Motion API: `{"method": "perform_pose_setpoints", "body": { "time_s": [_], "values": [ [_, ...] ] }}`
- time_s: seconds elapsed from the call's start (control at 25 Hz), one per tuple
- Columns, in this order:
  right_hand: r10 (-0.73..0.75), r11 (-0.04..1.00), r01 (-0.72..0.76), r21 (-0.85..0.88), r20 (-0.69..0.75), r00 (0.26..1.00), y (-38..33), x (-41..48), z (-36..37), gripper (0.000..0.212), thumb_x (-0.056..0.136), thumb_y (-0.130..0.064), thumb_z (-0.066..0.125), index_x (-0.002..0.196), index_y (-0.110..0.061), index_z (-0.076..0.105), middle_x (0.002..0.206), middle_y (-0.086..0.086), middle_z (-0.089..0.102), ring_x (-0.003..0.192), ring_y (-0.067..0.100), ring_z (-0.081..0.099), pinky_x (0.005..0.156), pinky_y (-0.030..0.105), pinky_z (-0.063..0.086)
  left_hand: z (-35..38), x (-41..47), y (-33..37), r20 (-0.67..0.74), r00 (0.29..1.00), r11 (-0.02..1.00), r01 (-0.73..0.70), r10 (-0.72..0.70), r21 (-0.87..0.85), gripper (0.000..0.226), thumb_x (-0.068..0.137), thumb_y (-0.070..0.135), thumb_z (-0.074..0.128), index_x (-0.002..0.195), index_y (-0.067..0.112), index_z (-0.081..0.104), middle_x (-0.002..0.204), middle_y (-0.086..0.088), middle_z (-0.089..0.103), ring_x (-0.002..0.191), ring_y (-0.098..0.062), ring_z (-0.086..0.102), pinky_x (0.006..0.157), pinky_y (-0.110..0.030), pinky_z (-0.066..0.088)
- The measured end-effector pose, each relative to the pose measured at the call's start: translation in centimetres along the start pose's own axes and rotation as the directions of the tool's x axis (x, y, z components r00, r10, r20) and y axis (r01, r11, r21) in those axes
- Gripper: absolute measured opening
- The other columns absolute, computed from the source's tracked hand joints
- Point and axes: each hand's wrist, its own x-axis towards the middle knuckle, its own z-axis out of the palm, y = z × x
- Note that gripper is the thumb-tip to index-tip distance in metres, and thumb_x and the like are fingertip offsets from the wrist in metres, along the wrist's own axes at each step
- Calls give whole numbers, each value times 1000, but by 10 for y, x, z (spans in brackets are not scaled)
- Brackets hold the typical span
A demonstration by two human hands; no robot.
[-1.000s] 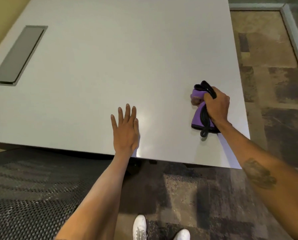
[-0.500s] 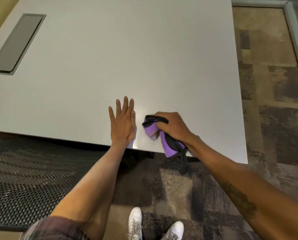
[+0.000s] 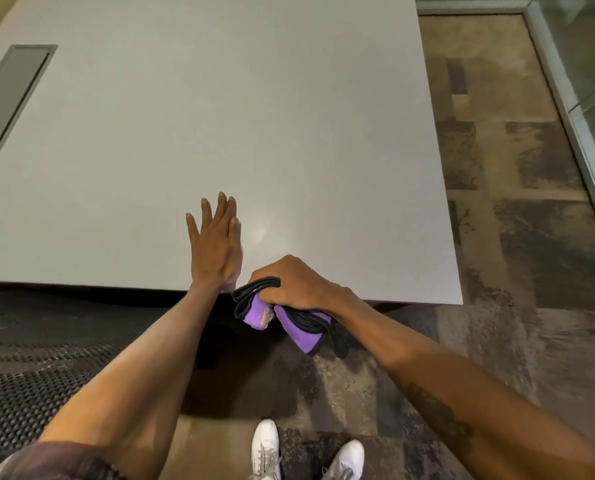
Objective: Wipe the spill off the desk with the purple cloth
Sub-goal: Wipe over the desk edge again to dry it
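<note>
At the near edge of the grey surface (image 3: 219,116), the right hand (image 3: 297,284) has its grip closed around the bunched purple cloth (image 3: 285,320), while the left hand (image 3: 215,247) lies flat, fingers extended, holding nothing.

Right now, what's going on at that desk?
A person is wiping the desk. The right hand grips a bunched purple cloth at the near edge, with most of the cloth hanging off it. The left hand lies flat, fingers spread, beside it. No spill is plainly visible on the surface.
</note>
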Motion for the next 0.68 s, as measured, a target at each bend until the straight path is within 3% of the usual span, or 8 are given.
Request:
{"method": "perform_pose_setpoints", "body": {
  "time_s": [0.16, 0.24, 0.44, 0.56, 0.68],
  "values": [
    [0, 997, 2, -81, 22, 1000, 14, -40, -13, 26, 78, -40, 48, 83, -26, 69, 71, -11, 66, 68, 6, 62, 66, 8, 40, -3, 1, 0, 7, 1000, 999, -7, 6, 36, 55, 111, 36, 12, 162, 19, 23, 171, 3, 16, 160, -27, 3, 128, -53, -1],
    [7, 992, -5, -127, 15, 1000, 24, -67, -28, 27, 78, -37, 48, 86, -25, 70, 74, -10, 69, 70, 7, 62, 69, 14, 44, -3, 0, 0, 10, 1000, 998, -11, 11, 62, 55, 111, 35, 12, 162, 19, 22, 171, 2, 16, 160, -28, 4, 128, -53, 0],
    [75, 987, -84, -134, -73, 995, 44, -131, -68, 30, 77, -34, 48, 88, -20, 73, 77, -7, 70, 72, 6, 63, 70, 14, 41, -3, -2, 2, 13, 1000, 997, -20, 19, 70, 54, 111, 34, 13, 162, 18, 22, 171, 0, 17, 159, -30, 4, 128, -54, 0],
    [104, 990, -120, -77, -184, 977, 54, -163, -86, 34, 74, -31, 50, 90, -14, 75, 79, -1, 72, 73, 12, 65, 70, 21, 46, -4, -3, 4, 1, 1000, 998, -21, 21, 61, 55, 111, 36, 12, 162, 18, 22, 171, 0, 17, 160, -29, 3, 128, -51, -2],
    [181, 983, -163, 79, -375, 909, 64, -181, -98, 40, 69, -30, 51, 85, 0, 71, 79, 16, 70, 72, 15, 61, 68, 37, 47, -4, -5, 5, -5, 1000, 999, -16, 17, 42, 55, 111, 37, 12, 162, 18, 24, 171, 0, 17, 160, -28, 3, 128, -50, -3]
  ]
}}
